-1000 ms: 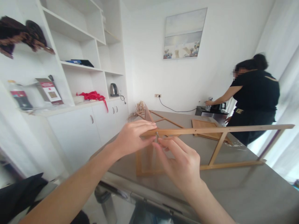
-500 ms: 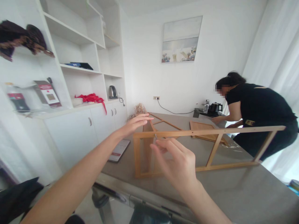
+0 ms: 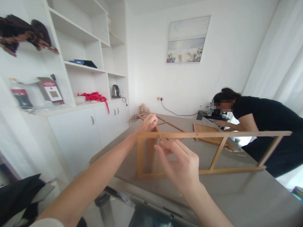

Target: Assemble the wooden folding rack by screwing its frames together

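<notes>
A long wooden frame [image 3: 216, 151] with crossbars stands on edge on the table, running left to right. Behind its left end, a wooden board [image 3: 151, 149] joins it crosswise. My left hand [image 3: 148, 123] is closed around the top of this board, just beyond the frame. In front of the frame, my right hand [image 3: 181, 160] is pinched by a thin metal piece [image 3: 160, 137] at the top rail, above the board. Whether that piece is a screw or a small key, I cannot tell. The right fingertips partly hide it.
On the grey table [image 3: 236, 192] lie a wooden panel [image 3: 208, 132] and a thin wooden frame [image 3: 170, 122]. A co-worker in black [image 3: 267, 116] bends over the far right side. White shelves [image 3: 80, 69] with a kettle [image 3: 115, 90] stand left.
My left hand has gone from stretched fingers to a closed grip on the board. My right hand stays at the metal piece. The co-worker has bent lower.
</notes>
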`<move>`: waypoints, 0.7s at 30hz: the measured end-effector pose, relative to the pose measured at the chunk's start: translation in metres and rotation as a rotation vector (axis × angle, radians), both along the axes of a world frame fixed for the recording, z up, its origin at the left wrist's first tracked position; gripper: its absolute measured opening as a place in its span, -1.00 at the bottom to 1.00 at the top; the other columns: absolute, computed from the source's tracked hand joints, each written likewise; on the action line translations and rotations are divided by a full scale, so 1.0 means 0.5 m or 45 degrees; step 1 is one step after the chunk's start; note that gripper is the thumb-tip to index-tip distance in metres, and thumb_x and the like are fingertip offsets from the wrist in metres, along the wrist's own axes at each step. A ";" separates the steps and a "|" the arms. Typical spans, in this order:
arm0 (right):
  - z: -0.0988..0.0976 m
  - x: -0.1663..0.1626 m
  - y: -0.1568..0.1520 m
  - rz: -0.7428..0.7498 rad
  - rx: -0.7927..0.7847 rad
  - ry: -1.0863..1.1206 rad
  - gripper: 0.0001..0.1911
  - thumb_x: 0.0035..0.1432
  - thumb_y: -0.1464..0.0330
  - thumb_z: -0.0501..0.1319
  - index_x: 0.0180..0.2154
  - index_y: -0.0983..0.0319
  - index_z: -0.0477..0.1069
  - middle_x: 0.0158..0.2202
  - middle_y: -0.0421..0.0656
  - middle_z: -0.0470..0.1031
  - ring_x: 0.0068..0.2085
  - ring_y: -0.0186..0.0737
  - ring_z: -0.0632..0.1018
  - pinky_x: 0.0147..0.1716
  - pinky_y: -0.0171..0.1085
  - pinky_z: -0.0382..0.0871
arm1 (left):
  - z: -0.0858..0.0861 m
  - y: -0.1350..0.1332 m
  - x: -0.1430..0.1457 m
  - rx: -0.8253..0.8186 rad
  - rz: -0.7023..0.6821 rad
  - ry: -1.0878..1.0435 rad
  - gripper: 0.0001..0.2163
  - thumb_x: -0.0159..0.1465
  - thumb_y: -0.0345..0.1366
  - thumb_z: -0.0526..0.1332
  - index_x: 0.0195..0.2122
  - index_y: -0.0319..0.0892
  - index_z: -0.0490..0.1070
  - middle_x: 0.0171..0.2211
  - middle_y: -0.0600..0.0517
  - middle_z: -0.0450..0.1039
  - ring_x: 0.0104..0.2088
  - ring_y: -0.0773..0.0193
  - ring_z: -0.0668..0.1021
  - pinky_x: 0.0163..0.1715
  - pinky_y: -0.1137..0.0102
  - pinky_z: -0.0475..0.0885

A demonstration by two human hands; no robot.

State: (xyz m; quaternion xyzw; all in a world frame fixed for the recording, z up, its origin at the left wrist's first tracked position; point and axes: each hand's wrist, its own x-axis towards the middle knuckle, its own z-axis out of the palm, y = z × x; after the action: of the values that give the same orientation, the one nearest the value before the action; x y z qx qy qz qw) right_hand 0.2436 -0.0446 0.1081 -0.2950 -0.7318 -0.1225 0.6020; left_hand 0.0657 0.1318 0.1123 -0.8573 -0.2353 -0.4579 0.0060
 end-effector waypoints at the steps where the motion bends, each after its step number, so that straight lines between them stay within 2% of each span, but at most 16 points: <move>1: 0.000 0.000 0.000 -0.001 -0.001 -0.001 -0.94 0.32 0.43 0.33 -0.27 0.25 0.51 -0.41 -0.21 0.58 -0.42 -0.36 0.57 -0.36 -0.37 0.42 | -0.004 0.005 0.002 0.015 -0.002 0.000 -0.55 0.53 0.08 -0.24 -0.21 -0.08 0.26 -0.11 -0.11 0.40 0.05 0.04 0.46 0.18 0.08 0.33; 8: -0.003 0.000 -0.003 -0.015 -0.010 0.001 -0.97 0.32 0.43 0.33 -0.23 0.27 0.52 -0.39 -0.20 0.61 -0.42 -0.36 0.61 -0.36 -0.39 0.43 | -0.010 0.014 0.003 0.083 0.015 -0.013 -0.63 0.52 0.03 -0.20 -0.25 -0.08 0.18 -0.21 -0.07 0.31 -0.14 0.06 0.38 -0.04 0.12 0.34; 15: -0.008 0.000 0.001 -0.022 -0.027 -0.001 -0.94 0.34 0.40 0.32 -0.25 0.25 0.51 -0.39 -0.21 0.61 -0.41 -0.36 0.61 -0.36 -0.39 0.43 | 0.017 0.006 0.017 0.086 -0.016 0.064 -0.62 0.55 -0.04 -0.26 -0.30 -0.08 0.15 -0.29 -0.04 0.29 -0.20 0.07 0.36 -0.06 0.11 0.33; 21: -0.014 0.000 0.006 -0.025 -0.011 0.000 -0.96 0.35 0.41 0.31 -0.23 0.23 0.50 -0.38 -0.22 0.60 -0.40 -0.36 0.61 -0.35 -0.39 0.43 | 0.013 0.015 0.020 0.088 -0.012 0.053 -0.65 0.55 -0.09 -0.24 -0.32 -0.08 0.12 -0.30 -0.04 0.27 -0.21 0.09 0.36 -0.11 0.13 0.33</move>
State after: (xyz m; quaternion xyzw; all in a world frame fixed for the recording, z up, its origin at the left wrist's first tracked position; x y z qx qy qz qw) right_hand 0.2436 -0.0418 0.1013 -0.3049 -0.7295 -0.1252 0.5994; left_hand 0.0756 0.1394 0.1190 -0.8670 -0.2150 -0.4479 0.0382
